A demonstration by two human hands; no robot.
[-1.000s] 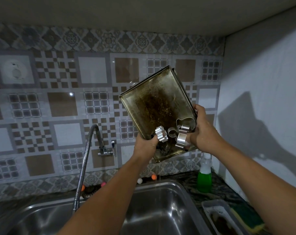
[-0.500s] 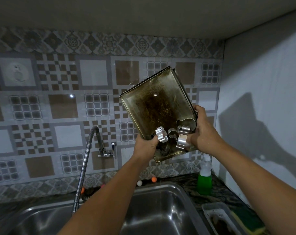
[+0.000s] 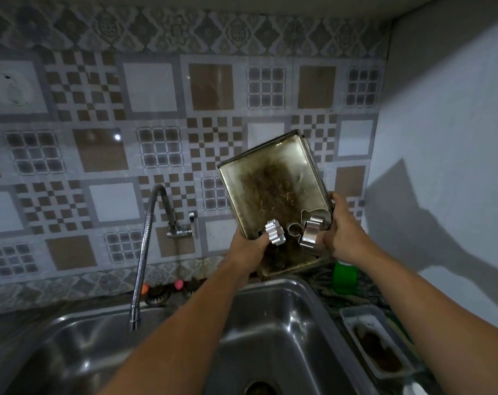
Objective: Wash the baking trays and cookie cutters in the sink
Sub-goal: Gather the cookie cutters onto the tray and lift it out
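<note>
Stacked baking trays (image 3: 266,192), greasy and brown-stained, are held tilted above the far right corner of the steel sink (image 3: 296,332). My left hand (image 3: 246,248) grips their lower left edge and my right hand (image 3: 343,229) grips the lower right edge. Metal cookie cutters lie against the top tray's low end: a flower-shaped cutter (image 3: 275,232) by my left thumb and shiny curved cutters (image 3: 310,228) by my right hand. The back tray shows only as an edge behind the front one.
A flexible metal faucet (image 3: 145,252) hangs over the sink's left part. A green soap bottle (image 3: 345,276) stands on the right counter, near a small white dish with brown residue (image 3: 376,342). Small coloured items sit along the tiled backsplash.
The trays and both hands have come lower, closer to the sink; the view has also tipped downward, showing more of the basin and its drain.
</note>
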